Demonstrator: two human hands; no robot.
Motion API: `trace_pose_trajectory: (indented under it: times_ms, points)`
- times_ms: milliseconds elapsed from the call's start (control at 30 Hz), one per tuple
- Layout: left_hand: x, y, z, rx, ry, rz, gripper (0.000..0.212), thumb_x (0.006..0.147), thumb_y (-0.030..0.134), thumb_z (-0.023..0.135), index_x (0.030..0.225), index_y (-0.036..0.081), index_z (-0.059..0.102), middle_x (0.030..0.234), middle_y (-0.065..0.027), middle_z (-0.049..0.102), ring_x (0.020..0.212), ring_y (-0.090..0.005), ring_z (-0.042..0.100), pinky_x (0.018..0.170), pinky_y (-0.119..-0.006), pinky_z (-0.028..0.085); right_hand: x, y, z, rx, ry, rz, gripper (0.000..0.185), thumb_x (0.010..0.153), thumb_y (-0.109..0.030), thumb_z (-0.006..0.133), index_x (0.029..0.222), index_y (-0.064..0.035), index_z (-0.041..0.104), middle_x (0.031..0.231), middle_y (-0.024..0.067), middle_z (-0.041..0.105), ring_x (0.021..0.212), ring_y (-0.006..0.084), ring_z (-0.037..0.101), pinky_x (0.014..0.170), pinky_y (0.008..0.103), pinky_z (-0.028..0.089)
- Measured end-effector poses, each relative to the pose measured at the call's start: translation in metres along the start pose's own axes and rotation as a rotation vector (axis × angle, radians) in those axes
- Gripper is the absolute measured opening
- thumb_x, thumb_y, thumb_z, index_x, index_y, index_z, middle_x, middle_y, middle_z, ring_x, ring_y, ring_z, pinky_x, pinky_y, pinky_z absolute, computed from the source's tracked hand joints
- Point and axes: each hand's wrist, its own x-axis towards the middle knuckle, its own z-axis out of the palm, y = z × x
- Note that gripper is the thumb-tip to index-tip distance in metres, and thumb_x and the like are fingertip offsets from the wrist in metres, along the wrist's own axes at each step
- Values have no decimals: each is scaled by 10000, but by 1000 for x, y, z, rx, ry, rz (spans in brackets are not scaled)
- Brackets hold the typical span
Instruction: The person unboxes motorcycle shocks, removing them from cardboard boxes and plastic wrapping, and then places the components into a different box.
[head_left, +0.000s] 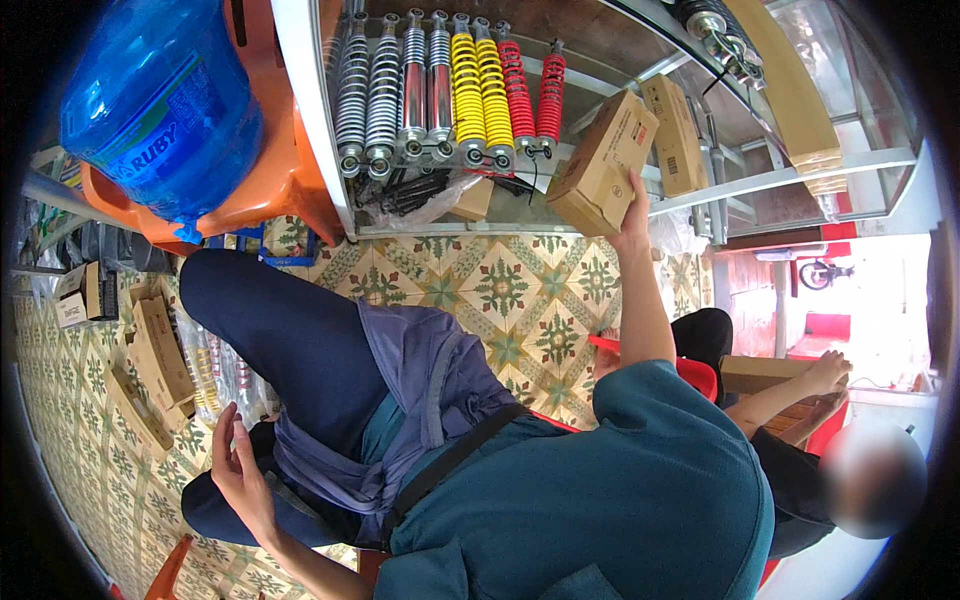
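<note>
My right hand (634, 212) is stretched out to my right, gripping a brown cardboard box (606, 161) by its lower side. The box bears print and is tilted in front of the glass display case (480, 231). Within the case, beside the box, stands a row of motorcycle shock absorbers with silver (382, 97), yellow (480, 90) and red (529, 94) springs. Another narrow cardboard box (675, 135) stands just beyond the held one. My left hand (244, 472) hovers by my left knee, fingers apart, holding nothing. Near it, plastic-wrapped shock absorbers (206, 367) lie on the floor.
Opened cardboard boxes (161, 352) lie on the tiled floor (517, 300) ahead. A blue water jug (161, 112) rests on an orange plastic chair (277, 172). Behind me, a seated person's hand (825, 373) is at a long cardboard box (765, 373).
</note>
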Motion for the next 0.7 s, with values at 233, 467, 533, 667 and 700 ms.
trace_pose_trajectory:
  times_ms: [233, 467, 533, 667, 700]
  points:
    - [-5, 17, 8, -30, -18, 61, 343, 1025, 194, 537, 1271, -36, 602, 1222, -132, 647, 1088, -179, 608, 948, -308, 475, -16, -1, 23, -56, 45, -52, 453, 945, -240, 536, 1338, -19, 487, 1221, 160, 627, 1094, 292, 634, 953, 448, 527]
    - [-20, 50, 33, -116, -136, 97, 292, 991, 110, 555, 1228, -47, 618, 1183, -152, 669, 1100, -205, 625, 974, -321, 466, -73, 35, 52, -6, 201, -194, 498, 902, -215, 587, 1335, 3, 477, 1230, 155, 606, 1103, 293, 612, 971, 424, 503]
    - [-25, 58, 41, -85, -186, 174, 292, 959, 98, 596, 1208, -52, 626, 1182, -150, 675, 1102, -223, 630, 977, -326, 465, -90, 44, 72, -14, 220, -236, 505, 899, -209, 592, 1341, 4, 469, 1224, 154, 606, 1100, 291, 613, 965, 422, 506]
    - [-35, 79, 72, -327, -392, 186, 390, 930, 103, 636, 1290, -29, 565, 1255, -139, 636, 1148, -240, 606, 988, -345, 466, -144, 41, 132, -58, 224, -231, 561, 926, -271, 559, 1389, 12, 417, 1258, 165, 585, 1142, 296, 599, 981, 422, 498]
    - [-38, 79, 81, -445, -448, 166, 453, 932, 112, 640, 1349, -16, 518, 1296, -142, 609, 1180, -245, 585, 993, -358, 467, -158, 42, 144, -37, 209, -185, 575, 938, -291, 542, 1403, 17, 402, 1279, 171, 575, 1164, 300, 591, 995, 427, 492]
